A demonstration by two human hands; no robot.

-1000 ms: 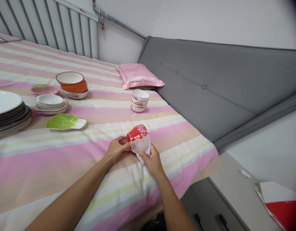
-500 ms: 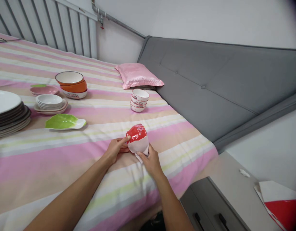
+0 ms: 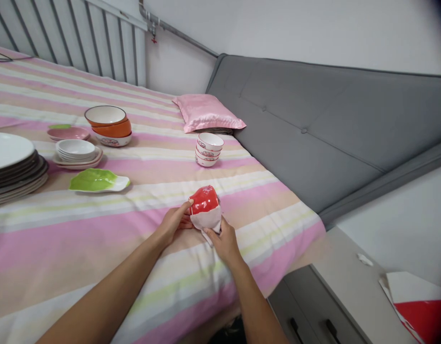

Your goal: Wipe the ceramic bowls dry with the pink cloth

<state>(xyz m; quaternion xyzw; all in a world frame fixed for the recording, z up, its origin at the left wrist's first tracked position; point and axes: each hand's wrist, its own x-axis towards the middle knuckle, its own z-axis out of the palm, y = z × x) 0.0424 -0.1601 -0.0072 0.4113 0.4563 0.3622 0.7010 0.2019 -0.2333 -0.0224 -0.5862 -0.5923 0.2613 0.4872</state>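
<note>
A red bowl (image 3: 203, 199) with a pale flower pattern is tilted on its side, just over the striped bedsheet. My left hand (image 3: 175, 220) grips its rim on the left, thumb on the outside. A whitish cloth (image 3: 207, 220) covers the bowl's lower side. My right hand (image 3: 224, 239) presses that cloth against the bowl from the right, its fingers partly hidden behind. Beyond the bowl stands a stack of small white bowls (image 3: 209, 150) with red rims. To the left lies a green leaf-shaped dish (image 3: 98, 180).
At the left are a pile of plates (image 3: 12, 152), stacked small white dishes (image 3: 76, 149), pink plates (image 3: 70, 134) and stacked orange bowls (image 3: 112, 129). A pink pillow (image 3: 208, 112) lies by the grey headboard (image 3: 313, 110). A grey nightstand (image 3: 313, 301) stands at the right.
The red bowl has turned slightly in my hands, so less of its flower pattern shows. Both hands keep their hold. The view has shifted a little.
</note>
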